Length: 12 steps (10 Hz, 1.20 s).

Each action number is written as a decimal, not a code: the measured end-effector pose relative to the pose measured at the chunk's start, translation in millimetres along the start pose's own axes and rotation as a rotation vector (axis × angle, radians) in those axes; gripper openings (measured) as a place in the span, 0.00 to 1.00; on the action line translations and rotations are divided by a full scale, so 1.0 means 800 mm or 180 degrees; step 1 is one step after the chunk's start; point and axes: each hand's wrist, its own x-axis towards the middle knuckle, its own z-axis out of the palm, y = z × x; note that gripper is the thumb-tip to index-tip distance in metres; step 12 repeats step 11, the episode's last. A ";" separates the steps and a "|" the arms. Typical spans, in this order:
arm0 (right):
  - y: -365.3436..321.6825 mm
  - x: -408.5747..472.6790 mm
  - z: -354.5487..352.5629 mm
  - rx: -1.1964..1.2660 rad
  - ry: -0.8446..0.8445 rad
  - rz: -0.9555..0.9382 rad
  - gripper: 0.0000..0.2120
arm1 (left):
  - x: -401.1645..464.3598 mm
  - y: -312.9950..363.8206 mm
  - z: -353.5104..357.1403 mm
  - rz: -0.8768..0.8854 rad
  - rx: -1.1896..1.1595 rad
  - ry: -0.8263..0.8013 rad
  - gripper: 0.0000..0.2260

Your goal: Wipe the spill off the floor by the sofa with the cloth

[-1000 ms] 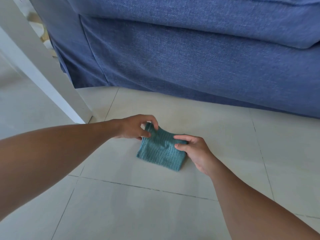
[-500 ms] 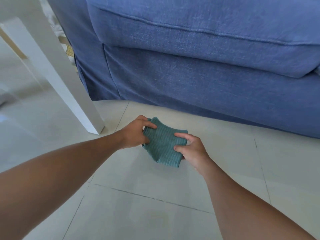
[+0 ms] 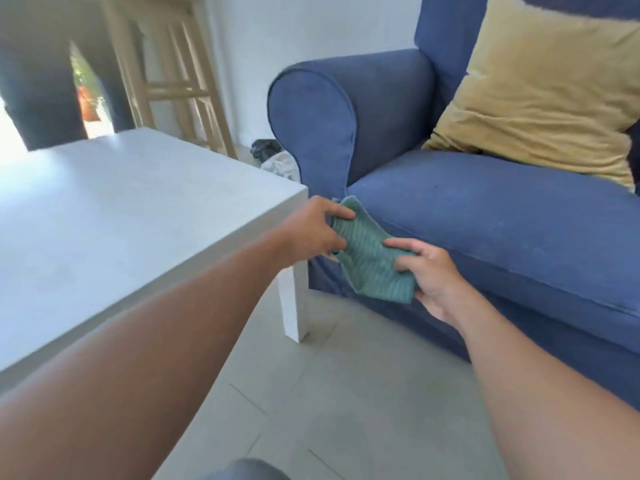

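The left hand [image 3: 317,230] and right hand [image 3: 427,271] each pinch an end of the folded teal cloth [image 3: 372,256], held up before the sofa [image 3: 485,216] (no spill clearly shows on the floor [image 3: 346,393]), so wiping looks finished or paused, and any further pass would mean lowering it.

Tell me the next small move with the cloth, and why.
Probably set the cloth on the white table just to the left. Both the left hand and the right hand hold it folded, lifted well off the floor, where no wet patch is plainly visible.
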 end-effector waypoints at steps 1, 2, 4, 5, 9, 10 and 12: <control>-0.078 0.015 0.047 -0.0079 -0.0317 -0.0272 0.19 | -0.020 0.032 -0.077 -0.0231 -0.0240 0.0314 0.22; -0.123 0.030 0.121 -0.0454 -0.0730 -0.0450 0.17 | -0.055 0.032 -0.148 -0.0490 -0.0444 0.0715 0.20; -0.137 0.022 0.298 -0.1748 -0.1568 -0.0850 0.20 | -0.164 -0.028 -0.240 -0.1205 -0.0456 0.1382 0.13; -0.136 0.001 0.360 -0.2112 -0.1939 -0.1010 0.22 | -0.212 -0.054 -0.265 -0.1531 -0.0141 0.1567 0.12; -0.130 -0.032 0.397 -0.2733 -0.1870 -0.1717 0.20 | -0.237 -0.086 -0.290 -0.1963 0.2046 0.1640 0.18; -0.133 -0.025 0.367 -0.2813 -0.1539 -0.1909 0.18 | -0.216 -0.077 -0.294 -0.1700 0.2471 0.1708 0.18; -0.147 -0.008 0.316 -0.2988 -0.0936 -0.2024 0.17 | -0.178 -0.063 -0.296 -0.1244 0.2712 0.1664 0.15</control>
